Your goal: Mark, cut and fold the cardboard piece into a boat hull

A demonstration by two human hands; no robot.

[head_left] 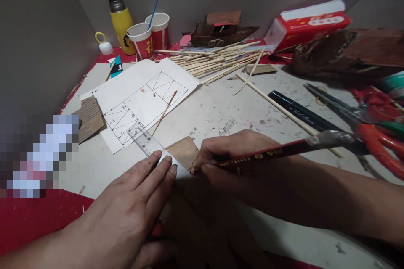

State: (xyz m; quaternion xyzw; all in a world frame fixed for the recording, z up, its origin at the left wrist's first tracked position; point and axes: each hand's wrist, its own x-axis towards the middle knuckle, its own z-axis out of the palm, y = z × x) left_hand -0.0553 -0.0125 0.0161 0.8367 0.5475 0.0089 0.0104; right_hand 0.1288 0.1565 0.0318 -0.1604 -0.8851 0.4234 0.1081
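"This looks like drawing a line. How do you do it well?"

"Big things first. Let the table (202, 109) hold everything flat. The left hand (132, 201) should push down hard, and the right hand (243, 145) should be light and slow. The cardboard (185, 150) mustn't slide, and neither must the ruler (148, 141), or I think the line will go wonky. Lean the pencil (268, 154) a tiny bit, so its tip rubs right along the ruler's edge."

"How are the hands?"

"The left one has its long fingers out straight on the ruler. I can't tell if its thumb pinches anything, because it's dark down there. The right one is squeezed around the pencil, with its fingertips near the tip."

"Where's the cardboard?"

"In between the hands. Its light part peeks out on the right side of the ruler, just beside the right fingertips. It's dark lower down, so I can't tell how far it goes."

"The ruler?"

"Under the left fingertips, with one end poking out past them."

"And the pencil's little tip?"

"Right by the ruler's edge. I can't tell if it touches."
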